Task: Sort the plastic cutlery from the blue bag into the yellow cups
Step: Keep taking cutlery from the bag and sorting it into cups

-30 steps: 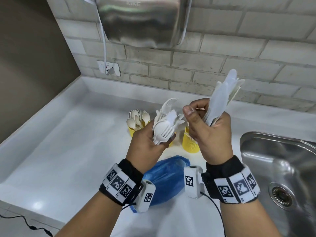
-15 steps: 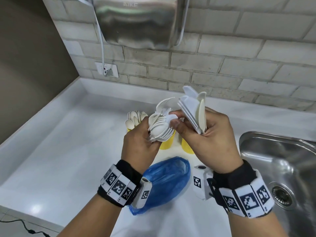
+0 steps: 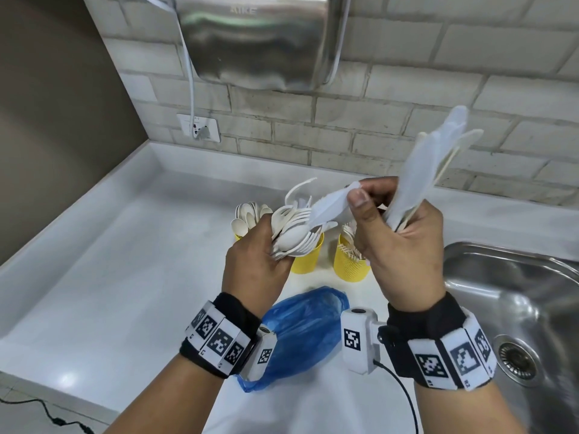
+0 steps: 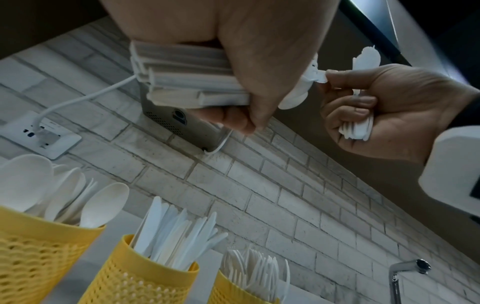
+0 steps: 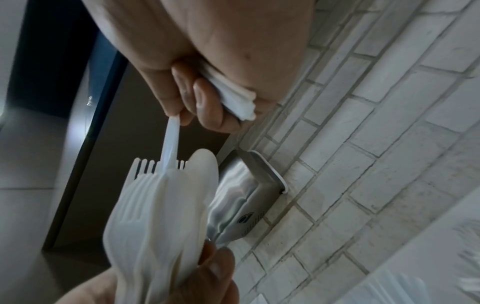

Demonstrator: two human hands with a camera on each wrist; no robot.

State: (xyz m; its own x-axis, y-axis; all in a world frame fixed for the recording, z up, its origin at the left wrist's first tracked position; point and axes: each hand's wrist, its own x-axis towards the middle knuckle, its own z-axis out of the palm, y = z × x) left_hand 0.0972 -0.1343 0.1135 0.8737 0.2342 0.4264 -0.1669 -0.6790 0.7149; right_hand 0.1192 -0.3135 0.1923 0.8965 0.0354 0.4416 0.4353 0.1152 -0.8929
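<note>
We are well into the sort, judging by the fill. The white tabletop (image 3: 94,277) is smooth and glossy, with a steel sink (image 3: 517,277) at 3 o'clock. The blue bag (image 3: 300,333) lies slumped and crinkled on it at 6 o'clock, thin film, looking nearly flat; whether anything remains inside we cannot tell.

Three yellow cups (image 4: 145,273), perforated plastic with a mesh-like wall, stand in a row behind the bag. In the left wrist view, one carries spoons (image 4: 101,203), the middle one knives (image 4: 176,230), the third forks (image 4: 254,271).

Still to place: two handfuls. The left hand (image 3: 253,264) has its grip curled round a mixed bundle (image 3: 294,233) of forks and spoons, matte off-white with rounded bowls and thin tines. The right hand (image 3: 404,249) clutches a sheaf of flat knives (image 3: 429,164), whiter and slightly translucent, fanned toward 1 o'clock, while its thumb and forefinger pinch a single knife (image 3: 332,205) whose other end sits in the left bundle. Both handfuls are held above the cups, clear of the tabletop.
</note>
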